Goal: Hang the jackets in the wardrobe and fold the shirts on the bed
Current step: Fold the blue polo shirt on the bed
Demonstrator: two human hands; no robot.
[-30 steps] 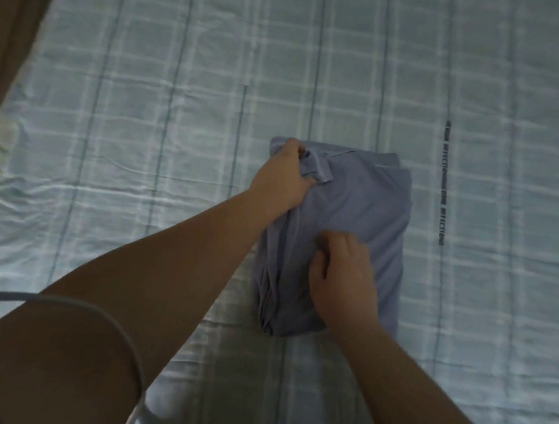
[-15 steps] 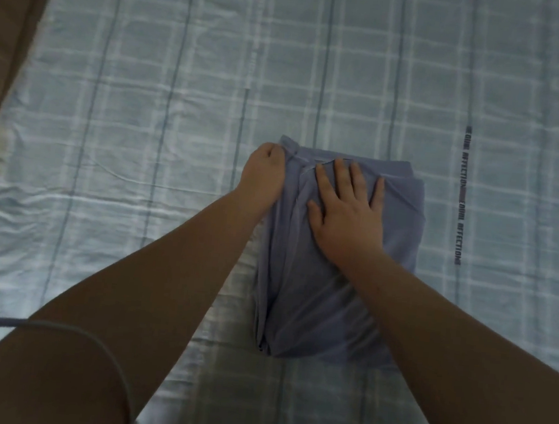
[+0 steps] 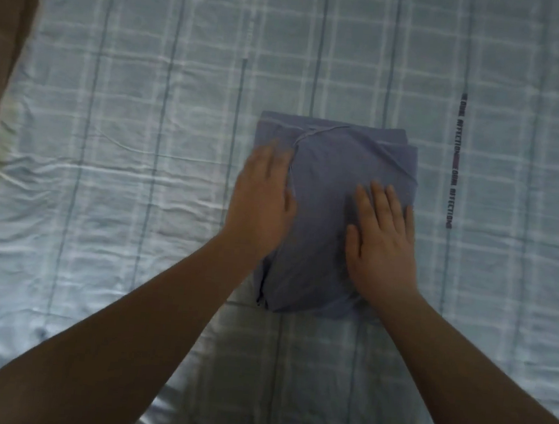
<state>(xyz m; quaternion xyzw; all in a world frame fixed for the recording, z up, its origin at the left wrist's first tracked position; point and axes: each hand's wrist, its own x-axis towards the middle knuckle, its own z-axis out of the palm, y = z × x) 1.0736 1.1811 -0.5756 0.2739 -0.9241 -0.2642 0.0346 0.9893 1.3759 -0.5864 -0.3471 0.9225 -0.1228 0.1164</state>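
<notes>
The right hand's fingers (image 3: 378, 203) lie straight and slightly spread, flat on the cloth and gripping nothing. The left hand's fingers (image 3: 269, 158) are motion-blurred but also look extended and close together, palm down. The left hand (image 3: 262, 203) covers the 9 o'clock edge of the blue-grey folded cotton shirt (image 3: 321, 222), and the right hand (image 3: 383, 241) presses its 4 o'clock part. The shirt is a compact rectangle lying near the middle of the pale blue checked bed sheet (image 3: 143, 132), with its neckline seam towards 12 o'clock. A dark strip of printed lettering (image 3: 455, 159) runs along the sheet at 3 o'clock, apart from the shirt.

The likely trouble is the bundle coming apart. Layers stand slightly offset at 1 o'clock, and loose edges show at 7 o'clock. A sideways smoothing stroke could drag the top layer off the ones beneath or rumple the sheet.

Half a second earlier, the left fingers were curled around the shirt's 11 o'clock corner. They have since let go and flattened lower on that side. The right hand has slid from near 12 o'clock down towards 4 o'clock.
</notes>
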